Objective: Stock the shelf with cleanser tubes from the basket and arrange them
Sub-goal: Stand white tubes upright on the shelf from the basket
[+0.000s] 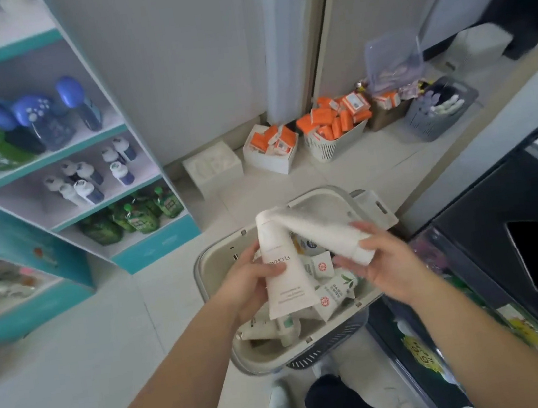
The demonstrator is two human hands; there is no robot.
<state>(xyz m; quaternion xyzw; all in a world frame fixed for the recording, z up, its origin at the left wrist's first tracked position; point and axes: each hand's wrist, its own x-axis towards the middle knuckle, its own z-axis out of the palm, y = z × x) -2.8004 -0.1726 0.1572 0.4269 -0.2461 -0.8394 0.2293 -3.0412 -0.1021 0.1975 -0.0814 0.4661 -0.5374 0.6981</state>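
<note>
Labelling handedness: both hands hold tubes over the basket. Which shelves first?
Likely left: the left hand grips the labelled tube nearer the shelf; the right hand, gripping the blurred tube, would have to reach across.

left grip (255,285) holds a white lettered tube (286,291) over the basket (206,257), thumb across its face; right grip (383,264) holds a second white tube (319,228) by its lower end, tilted, blurred, its top meeting the first tube's top; basket stands on the floor, a heap of smaller tubes (329,295) inside; teal-edged shelf unit (85,139) at left carries blue, white and green goods; orange boxes (331,119) in bins by the far wall.
</note>
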